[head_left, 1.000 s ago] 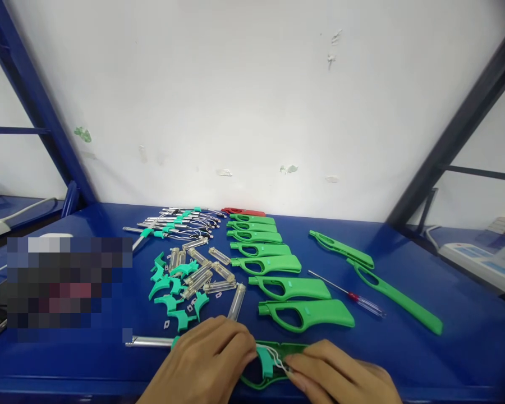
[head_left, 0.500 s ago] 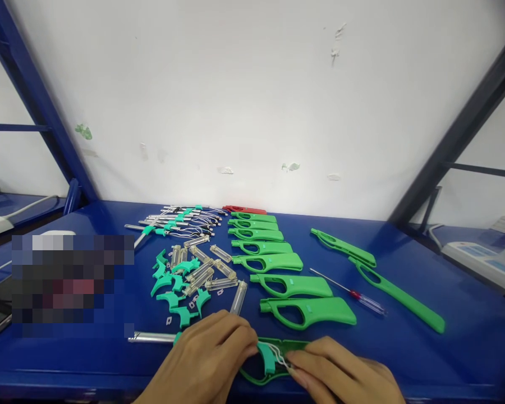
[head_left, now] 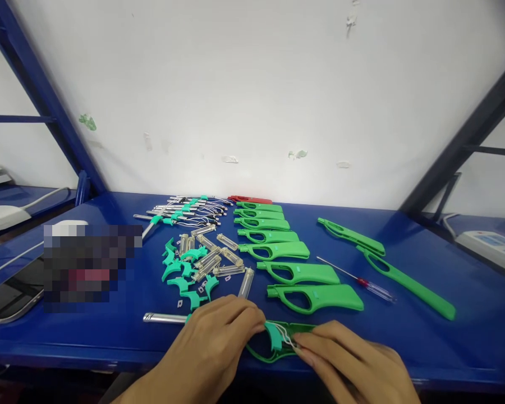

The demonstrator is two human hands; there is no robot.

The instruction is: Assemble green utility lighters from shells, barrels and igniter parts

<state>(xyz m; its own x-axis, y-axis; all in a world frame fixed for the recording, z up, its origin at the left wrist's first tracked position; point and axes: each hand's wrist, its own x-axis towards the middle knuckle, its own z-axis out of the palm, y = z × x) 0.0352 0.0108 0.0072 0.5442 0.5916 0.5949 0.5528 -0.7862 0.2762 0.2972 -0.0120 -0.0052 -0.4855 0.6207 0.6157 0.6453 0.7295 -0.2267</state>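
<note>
Near the table's front edge lies an open green lighter half-shell with a teal trigger in it. My left hand is closed over the shell's front end, where a metal tube sticks out to the left. White wires run back from the trigger. My right hand pinches their ends at the handle part of the shell; its fingertips cover most of what they hold. Just beyond my left hand lies a clear fuel tank.
Green lighter shells lie in a column, a red shell at its far end. A screwdriver and two narrow green shells are rightward. Leftward lie teal triggers, clear tanks, wired metal tubes and a phone.
The whole view has shifted slightly, so the table appears higher and further right. Both hands keep their places on the lighter; their grip looks nearly the same.
</note>
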